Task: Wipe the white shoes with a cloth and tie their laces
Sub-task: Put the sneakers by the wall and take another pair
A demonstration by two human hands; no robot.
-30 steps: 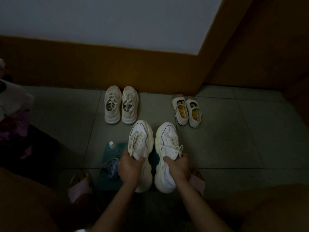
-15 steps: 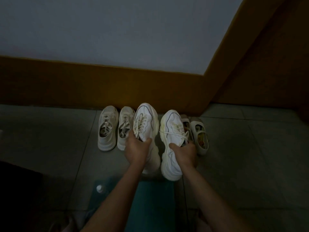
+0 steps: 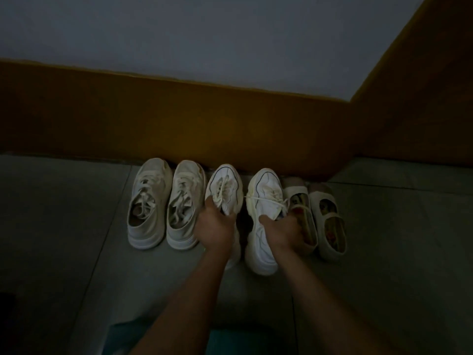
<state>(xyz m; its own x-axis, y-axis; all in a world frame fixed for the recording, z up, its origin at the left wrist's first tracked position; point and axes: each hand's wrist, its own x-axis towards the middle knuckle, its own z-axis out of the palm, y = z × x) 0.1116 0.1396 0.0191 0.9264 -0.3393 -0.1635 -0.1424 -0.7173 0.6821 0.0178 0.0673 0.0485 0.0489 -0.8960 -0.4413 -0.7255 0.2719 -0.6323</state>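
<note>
White shoes (image 3: 265, 184), two, in hands (image 3: 216, 229); four others (image 3: 143, 231) beside

Both bare forearms stretch from the near edge toward the far side, the left forearm (image 3: 184, 290) slanting rightward and the right forearm (image 3: 314, 290) slanting leftward, so the hands end close together, backs up. The left hand (image 3: 216, 228) grips the left shoe (image 3: 225, 188) at its opening, thumb on the shoe's left side. The right hand (image 3: 282, 230) grips the right shoe (image 3: 263, 190) the same way, thumb lying across its upper and fingers curled over its right side.
</note>
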